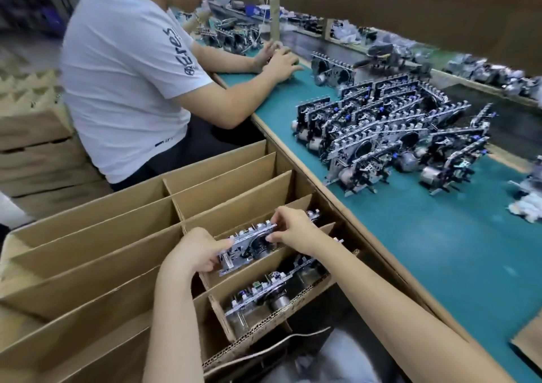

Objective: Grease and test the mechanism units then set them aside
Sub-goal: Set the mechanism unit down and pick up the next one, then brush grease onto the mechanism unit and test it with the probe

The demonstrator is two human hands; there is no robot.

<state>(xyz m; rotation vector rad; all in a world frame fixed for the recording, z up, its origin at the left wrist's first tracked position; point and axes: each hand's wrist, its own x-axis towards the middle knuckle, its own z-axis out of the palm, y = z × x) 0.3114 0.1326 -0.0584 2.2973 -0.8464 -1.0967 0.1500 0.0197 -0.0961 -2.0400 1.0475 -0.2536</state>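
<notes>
One tilted mechanism unit [249,249] pinched between left hand [199,253] and right hand [293,230].

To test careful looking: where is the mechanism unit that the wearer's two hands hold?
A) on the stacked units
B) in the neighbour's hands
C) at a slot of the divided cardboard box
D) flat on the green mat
C: the left hand and right hand grip the mechanism unit by its ends at a slot of the cardboard box, off the green mat.
</notes>
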